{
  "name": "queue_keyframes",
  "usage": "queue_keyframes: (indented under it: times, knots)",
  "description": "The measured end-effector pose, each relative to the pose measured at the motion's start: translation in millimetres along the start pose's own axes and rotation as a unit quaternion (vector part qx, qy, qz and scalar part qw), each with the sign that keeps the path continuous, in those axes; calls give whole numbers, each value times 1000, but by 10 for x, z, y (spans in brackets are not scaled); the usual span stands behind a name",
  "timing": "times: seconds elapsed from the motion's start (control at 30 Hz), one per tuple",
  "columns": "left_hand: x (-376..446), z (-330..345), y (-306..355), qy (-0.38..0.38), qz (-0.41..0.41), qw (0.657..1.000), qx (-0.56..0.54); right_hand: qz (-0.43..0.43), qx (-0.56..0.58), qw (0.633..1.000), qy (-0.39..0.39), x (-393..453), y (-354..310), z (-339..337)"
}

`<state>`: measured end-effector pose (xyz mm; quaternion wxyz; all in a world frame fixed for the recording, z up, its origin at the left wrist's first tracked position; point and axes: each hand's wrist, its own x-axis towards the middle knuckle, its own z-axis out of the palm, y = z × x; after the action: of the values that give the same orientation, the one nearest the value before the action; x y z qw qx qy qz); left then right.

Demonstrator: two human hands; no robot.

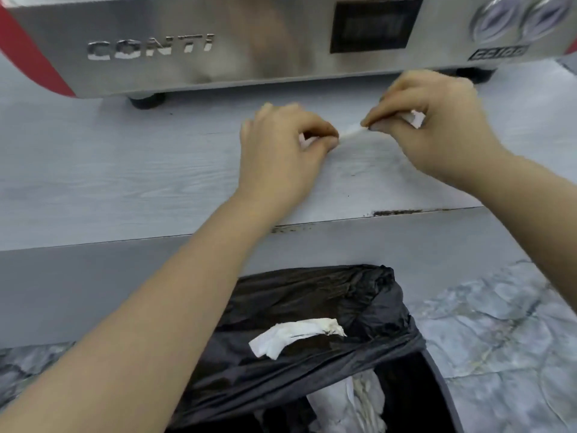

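two hands on one job, both in the upper middle of the frame, over the grey counter (125,182) and just in front of the steel espresso machine (218,57).

left hand (281,142): fingers curled in, thumb and forefinger pinching one end of a white paper strip (351,131); a bit of white shows inside the curl. right hand (431,126): same narrow pinch on the other end, with a ragged tail of paper poking out past the knuckles. the strip runs taut between the two pinches, just above the counter. can't tell if it touches the surface.

progress, my read: roughly mid-way. the strip is stretched but in one piece, so the pull or tear isn't finished. part of the disposal looks done: a white scrap (296,337) lies on the folded black bin bag (312,292) in the lower middle of the frame, and crumpled paper (359,401) sits down inside the bin at the bottom edge.

left to do, as i judge it: part or bunch the strip, then drop it into the bin, which sits right below the counter edge. dark crumbs (396,211) line that edge at centre right, so the counter likely needs a wipe too.
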<state>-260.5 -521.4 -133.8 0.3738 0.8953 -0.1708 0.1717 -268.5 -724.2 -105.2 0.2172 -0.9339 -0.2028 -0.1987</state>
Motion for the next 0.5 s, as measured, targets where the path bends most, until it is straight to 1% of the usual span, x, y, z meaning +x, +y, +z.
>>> queue_keyframes:
  times: [0.1, 0.2, 0.3, 0.5]
  knots:
    - [386, 231, -140, -27, -9, 1000, 8, 29, -27, 999, -11, 170, 252, 162]
    - [546, 329, -195, -49, -17, 998, 17, 65, -24, 998, -11, 206, 370, 253]
    - [571, 332, -225, -68, -24, 997, -18, 88, -3, 996, -3, 159, 370, 243]
    - [366, 320, -172, -102, 9, 991, -83, 126, 26, 992, 15, -234, 191, 158]
